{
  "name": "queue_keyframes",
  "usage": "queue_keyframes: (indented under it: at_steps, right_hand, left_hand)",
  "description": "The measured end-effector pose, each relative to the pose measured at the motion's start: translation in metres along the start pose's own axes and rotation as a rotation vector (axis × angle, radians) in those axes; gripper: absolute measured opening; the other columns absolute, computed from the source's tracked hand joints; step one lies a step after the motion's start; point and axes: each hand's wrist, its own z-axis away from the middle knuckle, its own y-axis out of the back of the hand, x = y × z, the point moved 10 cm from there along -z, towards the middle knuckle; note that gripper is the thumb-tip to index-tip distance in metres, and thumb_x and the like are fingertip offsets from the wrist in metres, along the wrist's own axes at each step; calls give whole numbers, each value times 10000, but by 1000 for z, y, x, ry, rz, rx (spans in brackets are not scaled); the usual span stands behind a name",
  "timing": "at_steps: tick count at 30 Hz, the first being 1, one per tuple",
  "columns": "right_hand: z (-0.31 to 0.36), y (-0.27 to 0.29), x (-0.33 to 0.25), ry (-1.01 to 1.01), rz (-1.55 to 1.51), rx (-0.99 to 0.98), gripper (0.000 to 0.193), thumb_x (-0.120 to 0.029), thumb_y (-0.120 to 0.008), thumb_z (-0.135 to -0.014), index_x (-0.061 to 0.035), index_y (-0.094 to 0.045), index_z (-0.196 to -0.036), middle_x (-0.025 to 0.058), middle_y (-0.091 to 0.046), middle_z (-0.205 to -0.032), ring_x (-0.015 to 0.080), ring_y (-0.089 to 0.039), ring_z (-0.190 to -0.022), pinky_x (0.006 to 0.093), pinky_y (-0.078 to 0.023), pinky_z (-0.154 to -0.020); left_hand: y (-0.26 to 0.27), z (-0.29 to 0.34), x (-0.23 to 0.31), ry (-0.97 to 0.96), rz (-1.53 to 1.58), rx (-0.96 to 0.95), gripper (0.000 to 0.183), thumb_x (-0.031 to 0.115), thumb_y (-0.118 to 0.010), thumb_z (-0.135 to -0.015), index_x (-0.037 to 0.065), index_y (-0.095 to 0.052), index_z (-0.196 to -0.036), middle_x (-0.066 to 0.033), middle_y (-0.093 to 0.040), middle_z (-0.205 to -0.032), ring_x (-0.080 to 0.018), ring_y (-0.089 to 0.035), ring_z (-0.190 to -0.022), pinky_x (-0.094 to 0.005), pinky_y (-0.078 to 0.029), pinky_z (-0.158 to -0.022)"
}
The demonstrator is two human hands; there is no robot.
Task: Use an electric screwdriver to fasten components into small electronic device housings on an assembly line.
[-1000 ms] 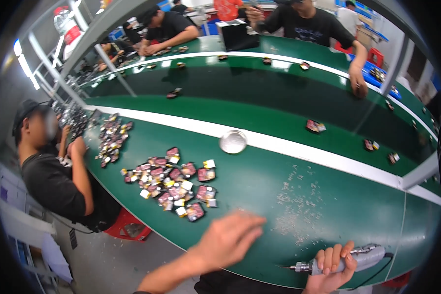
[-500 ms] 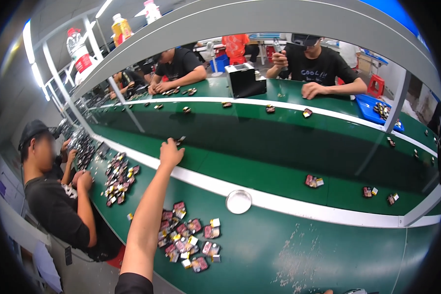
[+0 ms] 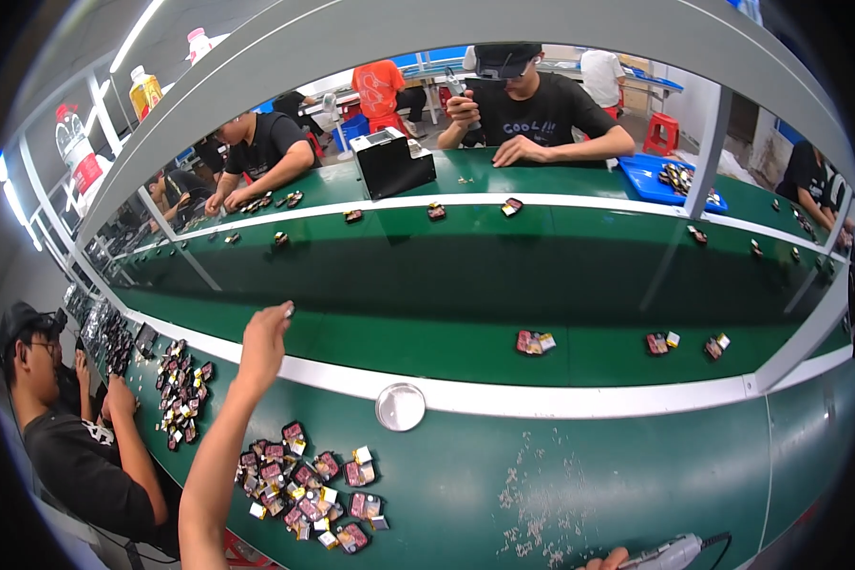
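My left hand (image 3: 264, 340) reaches over the near edge of the green conveyor belt (image 3: 418, 347). Its fingers are drawn together around something small and pale at the tips, too little to make out. Below that arm, on the near green worktop (image 3: 446, 494), lies a pile of small black-and-red electronic modules (image 3: 304, 480) with white and yellow parts. At the lower edge, only a few fingers of my right hand (image 3: 606, 561) show, closed on a grey-white corded hand tool (image 3: 670, 553). The rest of that hand is cut off.
A round shallow dish (image 3: 400, 407) touches the white rail (image 3: 503, 394). Pale scraps (image 3: 541, 494) litter the worktop. More modules (image 3: 534, 343) sit on the belt. A co-worker (image 3: 85, 437) sits at left beside another pile; others work across the belt. Grey posts (image 3: 807, 332) carry an overhead shelf.
The view has swung right, so the scene sits farther left. A small dark piece at my left fingertips no longer shows there. My right fingers and the tool have come further into view.
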Motion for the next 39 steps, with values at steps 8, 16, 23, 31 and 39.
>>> queue_keyframes:
  at_steps: [8,16,23,31,39]
  right_hand:
    - [2,8,-2,21,51,-39,108,-169,-498,-861,-80,-438,-845,14,-376,-581,130,-365,-500,300,-337,-549]
    - [37,11,34,-118,131,-35,107,-170,-485,-823,-93,-416,-800,7,-383,-536,126,-382,-451,303,-364,-522]
    - [71,7,66,-272,81,-129,86,-134,-517,-858,-82,-451,-874,38,-418,-600,166,-441,-529,333,-393,-628]
    - [89,22,87,-252,123,56,98,-99,-540,-861,-58,-458,-895,90,-457,-781,208,-463,-734,373,-396,-769]
    - [80,12,70,-329,218,-24,171,-232,-515,-857,-90,-422,-855,40,-430,-668,163,-462,-557,331,-412,-629]
  left_hand:
    - [31,169,296,-609,50,-355,397,54,-600,-702,-66,-589,-1080,-218,-580,-1147,-321,-585,-983,-381,-515,-837]
    - [22,243,347,-497,361,-418,424,-11,-609,-669,-98,-590,-1084,-236,-572,-1173,-354,-584,-1013,-380,-526,-836]
    - [26,244,353,-427,428,-351,326,-56,-630,-655,-89,-617,-979,-192,-614,-1084,-325,-607,-926,-360,-550,-731]
    - [32,262,372,-581,293,-296,330,27,-604,-629,-99,-615,-933,-202,-623,-996,-302,-619,-876,-328,-546,-697]
    - [27,259,361,-459,394,-463,364,-27,-620,-626,-132,-605,-974,-240,-603,-1074,-332,-602,-944,-371,-551,-749]
